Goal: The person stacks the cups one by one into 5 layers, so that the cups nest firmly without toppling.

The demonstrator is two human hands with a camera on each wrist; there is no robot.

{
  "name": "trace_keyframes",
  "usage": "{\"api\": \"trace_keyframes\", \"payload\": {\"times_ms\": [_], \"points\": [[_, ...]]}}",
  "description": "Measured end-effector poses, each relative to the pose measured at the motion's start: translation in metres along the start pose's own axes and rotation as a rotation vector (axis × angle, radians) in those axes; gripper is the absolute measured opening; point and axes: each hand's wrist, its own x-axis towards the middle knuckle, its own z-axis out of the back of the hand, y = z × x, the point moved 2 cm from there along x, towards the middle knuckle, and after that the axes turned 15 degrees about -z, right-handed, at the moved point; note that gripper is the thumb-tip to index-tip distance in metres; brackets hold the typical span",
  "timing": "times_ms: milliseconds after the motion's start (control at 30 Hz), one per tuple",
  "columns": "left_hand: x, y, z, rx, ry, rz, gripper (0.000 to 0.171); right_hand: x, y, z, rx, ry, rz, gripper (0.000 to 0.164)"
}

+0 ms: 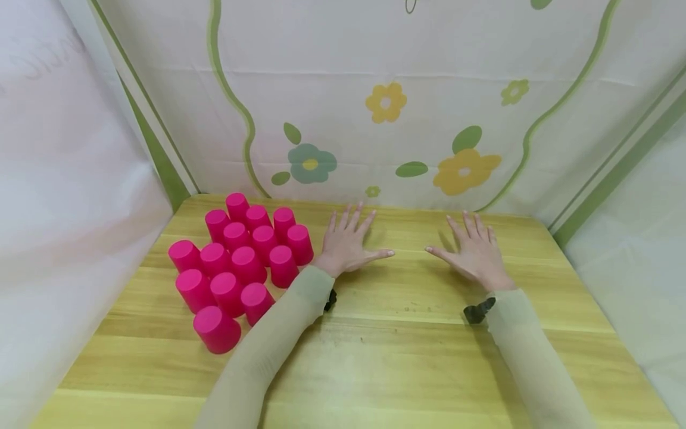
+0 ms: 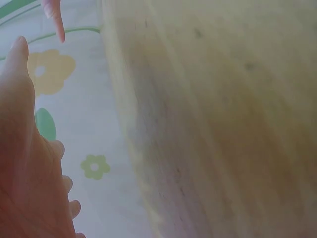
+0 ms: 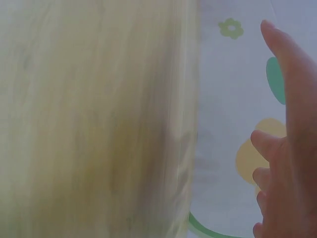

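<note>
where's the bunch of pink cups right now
In the head view, the pink cups stand bunched on the left side of the wooden table, just left of the left hand and beside the left sleeve; neither wrist view shows them.

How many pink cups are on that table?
15 cups, all on the left of the table, beside the left hand: back to front, roughly rows of 1, 3, 3, 4, 3 and 1. The left sleeve may hide more.
</note>
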Motion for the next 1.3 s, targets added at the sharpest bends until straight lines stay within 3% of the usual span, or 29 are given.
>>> {"api": "trace_keyframes", "payload": {"times_ms": [467, 733, 867, 1033, 1100, 1167, 1300], "points": [[-0.002, -0.001, 0.016, -0.049, -0.06, -0.018, 0.108, 0.0, 0.011, 0.008, 0.053, -0.03, 0.009, 0.101], [-0.012, -0.002, 0.059, -0.198, -0.292, -0.038, 0.11, -0.002, 0.024, 0.019, 0.146, -0.033, 0.028, 0.096], [-0.02, -0.003, 0.084, -0.345, -0.403, -0.021, 0.107, -0.005, 0.031, 0.026, 0.219, -0.042, 0.051, 0.093], [-0.036, -0.002, 0.108, -0.69, -0.519, 0.018, 0.098, -0.011, 0.043, 0.036, 0.339, -0.047, 0.084, 0.089], [-0.045, -0.002, 0.117, -0.788, -0.568, 0.014, 0.094, -0.014, 0.049, 0.04, 0.381, -0.038, 0.101, 0.087], [-0.054, -0.001, 0.125, -0.835, -0.614, 0.001, 0.09, -0.017, 0.056, 0.044, 0.428, -0.024, 0.122, 0.085], [-0.073, 0.002, 0.139, -0.834, -0.692, -0.046, 0.081, -0.024, 0.068, 0.047, 0.514, 0.001, 0.16, 0.082]]}}
